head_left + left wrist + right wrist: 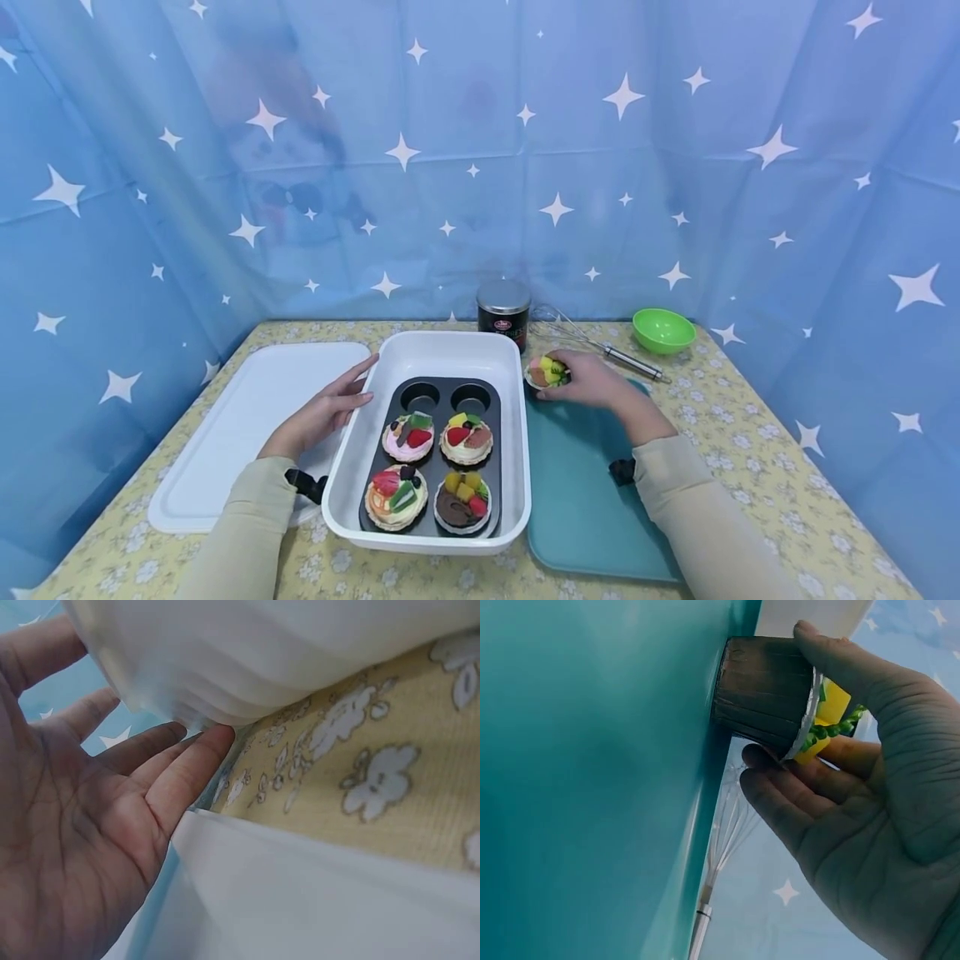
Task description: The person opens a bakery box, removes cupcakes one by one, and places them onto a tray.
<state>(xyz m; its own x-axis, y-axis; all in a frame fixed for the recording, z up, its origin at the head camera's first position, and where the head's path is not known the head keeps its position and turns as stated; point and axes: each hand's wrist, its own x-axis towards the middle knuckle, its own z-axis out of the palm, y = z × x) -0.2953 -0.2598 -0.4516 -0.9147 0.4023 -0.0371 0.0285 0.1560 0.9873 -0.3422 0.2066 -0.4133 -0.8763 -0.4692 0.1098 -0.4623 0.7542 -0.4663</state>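
Observation:
My right hand (594, 382) grips a fruit-topped cupcake (769, 691) by its rim, thumb on one side and fingers on the other. The cupcake's dark wrapper stands at the far end of the teal tray (592, 492). Beside the white bin (431, 546) is my left hand (326, 410), its fingers spread along the bin's left wall and touching it. Inside the bin lies a dark muffin pan (429, 493). Several fruit-topped cupcakes (396, 497) fill its nearer cups, while the two far cups (471, 397) hold nothing.
A white lid (225, 450) lies flat at the left, under my left forearm. Behind the bin stands a dark tin (503, 312) with a silver lid. A whisk (600, 343) and a green bowl (663, 331) are at the back right of the flowered tablecloth (780, 517).

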